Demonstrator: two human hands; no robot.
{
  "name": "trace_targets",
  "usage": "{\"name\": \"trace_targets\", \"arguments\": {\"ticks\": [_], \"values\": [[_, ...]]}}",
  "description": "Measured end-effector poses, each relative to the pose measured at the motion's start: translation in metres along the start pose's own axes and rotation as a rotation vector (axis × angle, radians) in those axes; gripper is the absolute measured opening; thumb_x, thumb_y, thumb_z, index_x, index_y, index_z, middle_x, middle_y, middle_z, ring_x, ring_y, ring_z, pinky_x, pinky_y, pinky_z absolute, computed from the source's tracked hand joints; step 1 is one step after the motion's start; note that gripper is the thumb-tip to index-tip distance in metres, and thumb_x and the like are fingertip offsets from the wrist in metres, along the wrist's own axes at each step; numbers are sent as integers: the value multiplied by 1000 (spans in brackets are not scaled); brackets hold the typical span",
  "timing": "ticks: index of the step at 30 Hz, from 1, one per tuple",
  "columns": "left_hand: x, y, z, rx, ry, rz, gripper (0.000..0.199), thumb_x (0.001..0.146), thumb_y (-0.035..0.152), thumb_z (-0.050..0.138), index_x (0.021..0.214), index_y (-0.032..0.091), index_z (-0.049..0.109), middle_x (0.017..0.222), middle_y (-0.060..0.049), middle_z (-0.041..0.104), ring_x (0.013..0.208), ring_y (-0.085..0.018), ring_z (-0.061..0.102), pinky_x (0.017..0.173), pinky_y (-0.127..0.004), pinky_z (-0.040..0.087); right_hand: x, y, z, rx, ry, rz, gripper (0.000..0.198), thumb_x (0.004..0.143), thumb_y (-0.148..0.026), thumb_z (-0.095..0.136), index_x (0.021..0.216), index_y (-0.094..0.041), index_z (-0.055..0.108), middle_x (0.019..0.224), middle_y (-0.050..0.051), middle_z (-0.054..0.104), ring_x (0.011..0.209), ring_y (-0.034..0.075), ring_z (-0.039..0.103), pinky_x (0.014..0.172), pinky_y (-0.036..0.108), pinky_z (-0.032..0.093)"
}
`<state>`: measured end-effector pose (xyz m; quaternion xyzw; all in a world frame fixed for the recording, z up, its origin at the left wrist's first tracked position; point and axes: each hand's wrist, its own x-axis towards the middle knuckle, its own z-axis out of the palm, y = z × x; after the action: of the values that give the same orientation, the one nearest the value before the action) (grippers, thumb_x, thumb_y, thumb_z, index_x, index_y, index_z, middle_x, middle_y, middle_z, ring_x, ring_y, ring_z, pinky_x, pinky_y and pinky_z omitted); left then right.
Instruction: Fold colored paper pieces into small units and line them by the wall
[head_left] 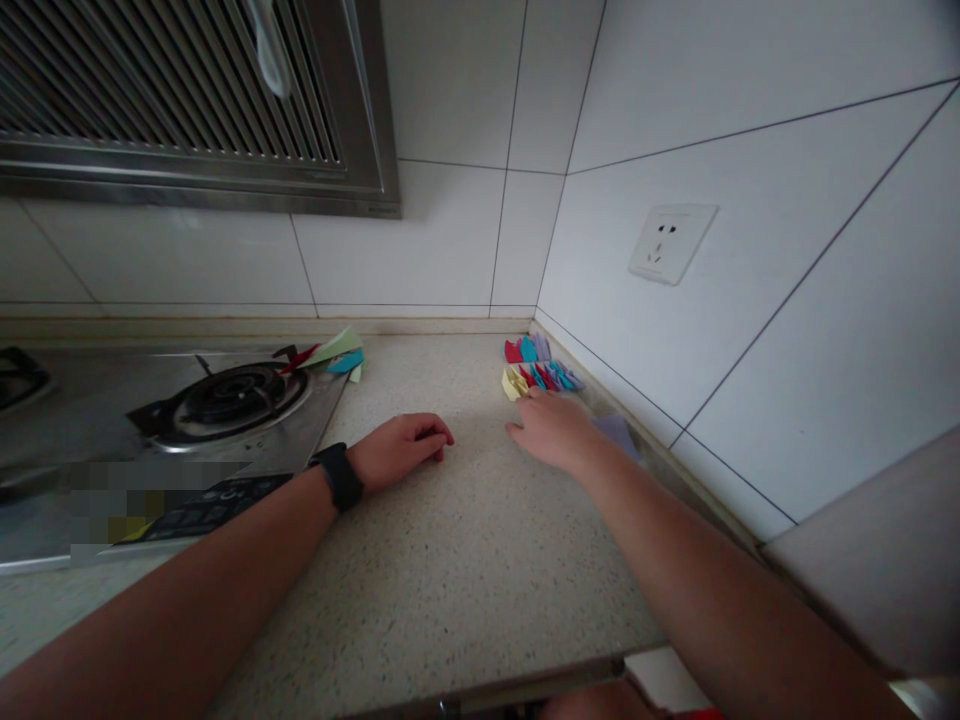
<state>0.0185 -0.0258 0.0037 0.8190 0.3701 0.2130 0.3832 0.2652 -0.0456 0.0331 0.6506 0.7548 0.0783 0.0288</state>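
Note:
My left hand (401, 448), with a black watch (341, 478) on its wrist, rests on the speckled countertop (420, 590). Its fingers are loosely curled in, and I see nothing in them. Over on the right, my right hand (553, 430) reaches toward the corner. Its fingertips are at a pale yellow folded paper piece (513, 384), and its thumb stands apart from them. That yellow piece is at the left end of a row of red, blue and purple folded papers (553, 376). Behind them lies a second short row of red, blue and purple folded papers (528, 348).
Green, blue and red papers (334, 350) lie across the edge of a gas stove (225, 400) at left. A flat purple paper (618, 437) is beside my right forearm. A range hood (360, 190) hangs above; a wall socket (671, 243) is at right.

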Motion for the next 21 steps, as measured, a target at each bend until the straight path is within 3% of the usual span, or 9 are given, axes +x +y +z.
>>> {"name": "trace_targets", "arguments": {"ticks": [12, 21], "values": [[1, -1, 0, 43, -17, 9, 25, 89, 35, 46, 96, 17, 63, 85, -3, 68, 81, -16, 61, 77, -27, 45, 4, 4, 8, 5, 71, -52, 44, 88, -44, 46, 109, -10, 64, 113, 20, 60, 102, 31, 58, 86, 39, 45], [1, -4, 0, 48, -11, 10, 28, 90, 38, 44, 94, 18, 63, 85, -3, 68, 81, -16, 61, 76, -27, 44, 1, 0, 6, -10, 76, -14, 37, 88, -36, 47, 110, -9, 61, 119, 21, 56, 107, 30, 55, 87, 38, 43]]}}
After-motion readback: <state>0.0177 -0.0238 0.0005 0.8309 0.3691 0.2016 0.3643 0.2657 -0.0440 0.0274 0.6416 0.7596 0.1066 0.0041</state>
